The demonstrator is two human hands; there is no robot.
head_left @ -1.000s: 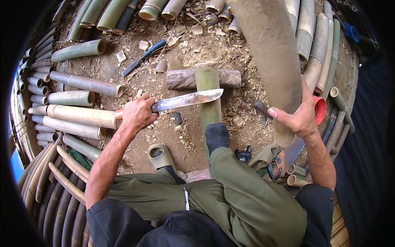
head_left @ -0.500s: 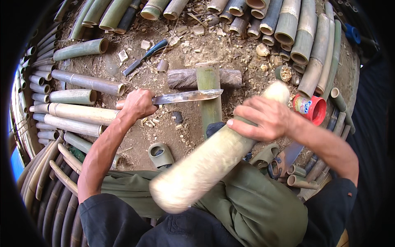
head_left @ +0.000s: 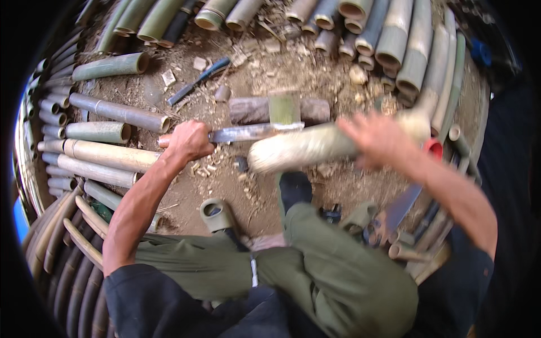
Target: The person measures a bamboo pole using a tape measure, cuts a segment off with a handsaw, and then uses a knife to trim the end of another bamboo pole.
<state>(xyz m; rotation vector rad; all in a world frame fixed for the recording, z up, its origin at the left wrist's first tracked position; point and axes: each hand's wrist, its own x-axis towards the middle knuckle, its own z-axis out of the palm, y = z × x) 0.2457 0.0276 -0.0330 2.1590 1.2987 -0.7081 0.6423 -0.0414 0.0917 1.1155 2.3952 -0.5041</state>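
Observation:
My left hand is closed around the handle of a machete, whose blade points right. Its tip end crosses a split green bamboo piece; whether it touches is hidden. That bamboo lies over a short brown log, and its nearer part is mostly covered by the club. In my right hand, blurred by motion, is a thick pale wooden club. The club lies nearly level, its heavy end to the left, over or just in front of the blade tip. Contact between them cannot be made out.
Cut bamboo tubes lie at the left and back right. A blue-handled tool rests on the chip-strewn dirt. Near my dark-socked foot are sandals, a saw blade and a partly hidden red container.
The club has swung away from my lap, up and forward to the blade tip, turning nearly level. My right hand moved slightly right. My left hand and the machete stayed almost still.

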